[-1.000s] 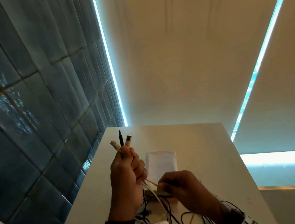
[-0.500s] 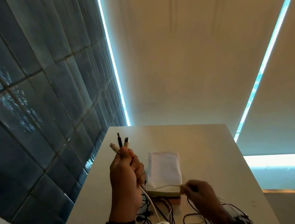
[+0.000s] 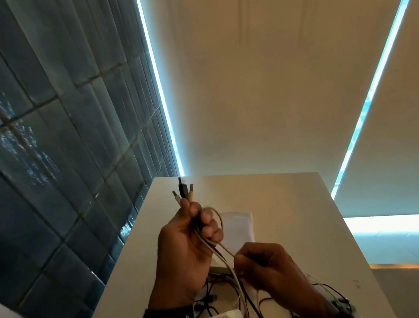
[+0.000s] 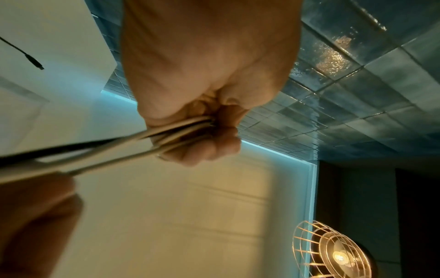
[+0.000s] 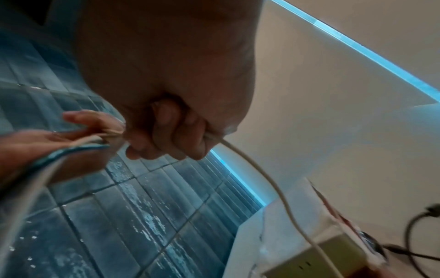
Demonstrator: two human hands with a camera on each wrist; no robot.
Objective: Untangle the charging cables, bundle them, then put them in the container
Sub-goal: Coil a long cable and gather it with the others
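My left hand (image 3: pixel 186 241) is raised above the white table (image 3: pixel 287 202) and grips a bunch of charging cables (image 3: pixel 211 243), white ones and a black one. Their three plugs (image 3: pixel 183 191) stick up above my fist. A white cable loops over my left fingers and runs down to my right hand (image 3: pixel 263 263), which pinches it just below and to the right. The left wrist view shows the cables (image 4: pixel 181 129) squeezed in my fist (image 4: pixel 204 120). In the right wrist view my right fingers (image 5: pixel 171 135) hold the white cable (image 5: pixel 269 180). A white lidded container (image 3: pixel 235 229) lies behind my hands.
Loose black and white cables (image 3: pixel 220 297) lie tangled on the table below my hands, more at the right (image 3: pixel 334 299). A dark tiled wall (image 3: pixel 44 152) runs along the table's left edge. A wire-cage lamp (image 4: pixel 333 252) shows in the left wrist view.
My right hand has come back up and left toward my left hand, bringing the white cable into a loop over my left fingers. My left hand has stayed raised with the plugs.
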